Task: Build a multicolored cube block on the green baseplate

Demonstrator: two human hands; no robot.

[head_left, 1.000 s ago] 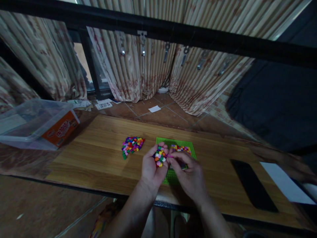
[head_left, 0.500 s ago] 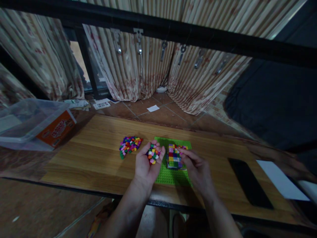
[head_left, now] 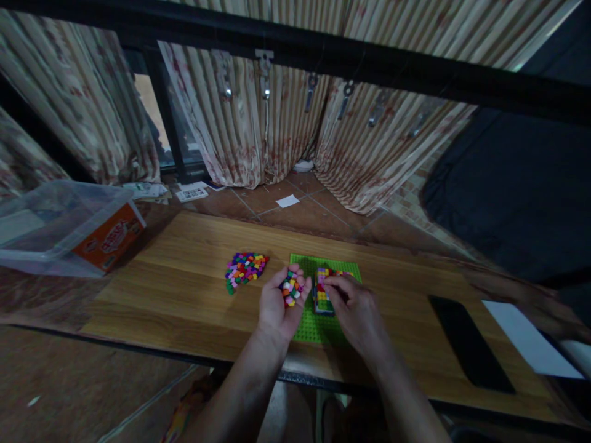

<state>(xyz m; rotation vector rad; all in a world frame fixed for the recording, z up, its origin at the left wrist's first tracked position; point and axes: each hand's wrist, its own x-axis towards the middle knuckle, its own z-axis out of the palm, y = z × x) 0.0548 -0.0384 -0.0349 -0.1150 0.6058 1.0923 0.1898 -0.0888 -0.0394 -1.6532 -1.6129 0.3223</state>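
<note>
By near edge of bench (head_left: 194,314) | left hand (head_left: 276,307) cupping loose bricks (head_left: 292,289) | right hand (head_left: 361,311) over brick stack (head_left: 324,298), can't tell if gripping

A multicoloured brick block (head_left: 322,295) sits on a flat green baseplate (head_left: 316,333), right of a loose brick pile (head_left: 246,269).

Brick stack (head_left: 322,298) perhaps half hidden behind right hand (head_left: 357,305)
</note>
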